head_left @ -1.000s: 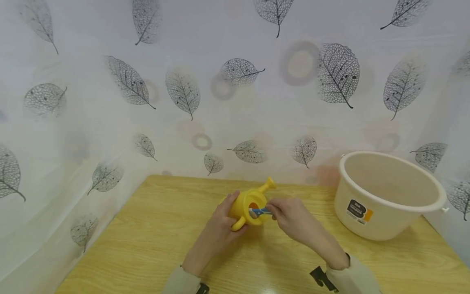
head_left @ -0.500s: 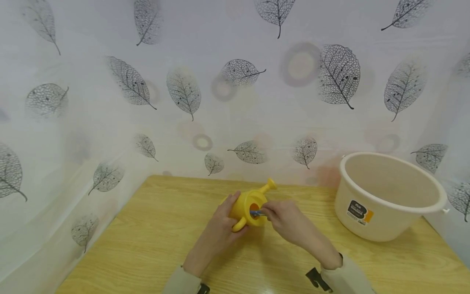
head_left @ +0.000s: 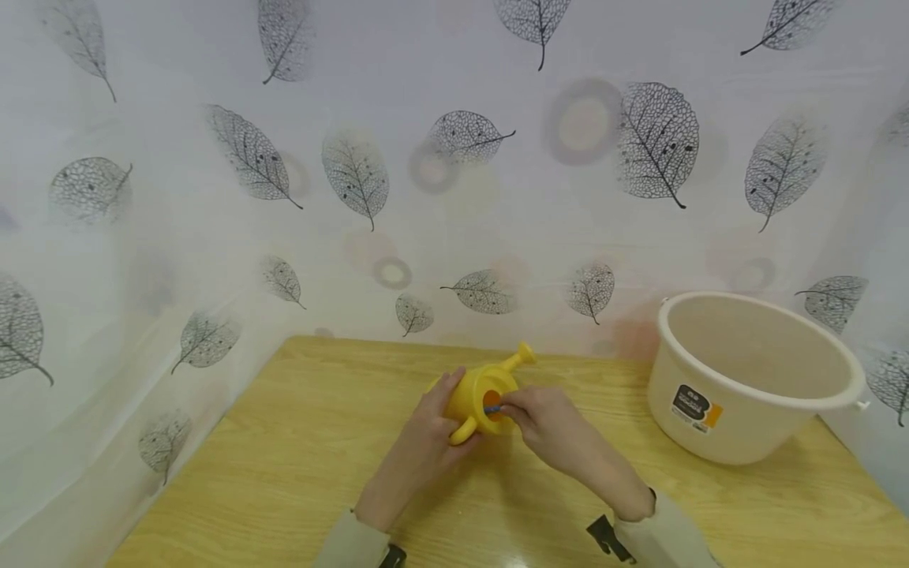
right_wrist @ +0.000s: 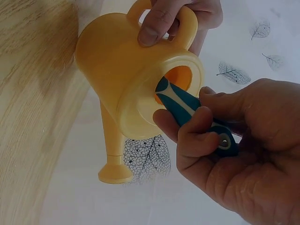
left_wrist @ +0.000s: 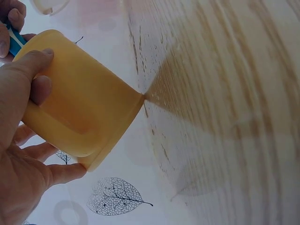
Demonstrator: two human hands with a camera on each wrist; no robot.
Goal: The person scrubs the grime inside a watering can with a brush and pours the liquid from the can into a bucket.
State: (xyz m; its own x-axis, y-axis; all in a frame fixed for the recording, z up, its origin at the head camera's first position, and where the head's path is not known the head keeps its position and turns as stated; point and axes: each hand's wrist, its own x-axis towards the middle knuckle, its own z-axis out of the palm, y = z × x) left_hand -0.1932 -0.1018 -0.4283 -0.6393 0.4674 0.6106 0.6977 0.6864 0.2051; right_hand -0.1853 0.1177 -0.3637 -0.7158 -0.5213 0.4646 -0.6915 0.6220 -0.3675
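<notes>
Yellow watering can (right_wrist: 112,61) hides one end of the blue tool (right_wrist: 187,98); hands (head_left: 426,434) (head_left: 552,427) grip both.

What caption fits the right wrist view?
Left hand grips yellow plastic watering can; right hand holds teal handle at its opening.

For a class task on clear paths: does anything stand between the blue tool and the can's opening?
Nothing visible does: the right hand holds the tool, and it reaches into the opening of the can.
</notes>
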